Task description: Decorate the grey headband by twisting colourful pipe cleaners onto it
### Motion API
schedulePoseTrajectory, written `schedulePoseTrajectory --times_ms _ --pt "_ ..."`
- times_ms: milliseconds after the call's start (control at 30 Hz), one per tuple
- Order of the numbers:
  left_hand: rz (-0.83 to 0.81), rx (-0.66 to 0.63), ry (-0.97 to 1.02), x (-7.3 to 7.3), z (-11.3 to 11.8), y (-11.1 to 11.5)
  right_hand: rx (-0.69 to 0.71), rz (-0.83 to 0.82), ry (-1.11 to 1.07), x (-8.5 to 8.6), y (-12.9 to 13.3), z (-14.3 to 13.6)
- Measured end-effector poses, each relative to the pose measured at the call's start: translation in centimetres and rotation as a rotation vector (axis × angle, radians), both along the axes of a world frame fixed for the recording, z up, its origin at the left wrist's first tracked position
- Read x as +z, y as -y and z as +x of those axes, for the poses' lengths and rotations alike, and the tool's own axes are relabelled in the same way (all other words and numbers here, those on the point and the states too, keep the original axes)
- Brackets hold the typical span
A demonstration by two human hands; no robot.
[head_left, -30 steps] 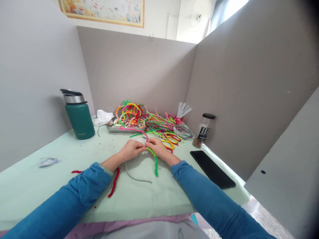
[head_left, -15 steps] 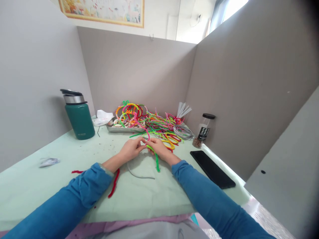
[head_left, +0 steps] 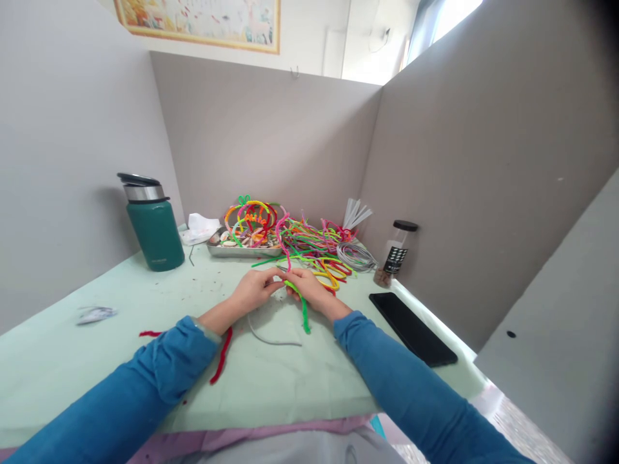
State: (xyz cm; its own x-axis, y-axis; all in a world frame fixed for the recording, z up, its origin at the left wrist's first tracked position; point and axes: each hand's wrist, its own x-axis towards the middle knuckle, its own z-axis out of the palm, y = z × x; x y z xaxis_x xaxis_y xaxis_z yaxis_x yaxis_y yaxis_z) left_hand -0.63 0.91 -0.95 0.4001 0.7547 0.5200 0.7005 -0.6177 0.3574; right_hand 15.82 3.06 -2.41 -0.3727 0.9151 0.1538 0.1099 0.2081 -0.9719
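Observation:
My left hand [head_left: 254, 291] and my right hand [head_left: 309, 288] meet above the middle of the table, their fingertips almost touching. Between the right fingers runs a green pipe cleaner [head_left: 304, 314], its darker end hanging down below the palm. A pink pipe cleaner [head_left: 281, 236] rises from the same grip and bends toward the back. The left thumb and fingers are pinched at the place where the pipe cleaners come together; the exact join is hidden. Beneath the hands a grey wire [head_left: 275, 343] curves over the tablecloth. Near the left wrist lies a red pipe cleaner [head_left: 222, 356].
At the back stands a metal tray [head_left: 242, 252] holding bent pipe-cleaner hoops [head_left: 231, 212]. Beside it are a heap of pipe cleaners [head_left: 314, 237] and a wire coil [head_left: 355, 256]. A green bottle [head_left: 155, 233] is left; a jar [head_left: 394, 254] and black phone [head_left: 411, 328] are right.
The upper part of the pink pipe cleaner has swung to the right and stands more upright. Both hands stay nearly in the same place.

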Motion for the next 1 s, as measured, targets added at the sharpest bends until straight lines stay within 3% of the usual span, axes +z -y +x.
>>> schedulePoseTrajectory --times_ms 700,1000 --pt "-0.042 -0.046 0.009 0.41 0.06 0.22 -0.007 0.156 0.185 -0.35 -0.17 0.1" --pt "-0.068 -0.055 -0.008 -0.06 -0.16 -0.12 -0.118 0.37 0.352 -0.32 0.09 0.21"
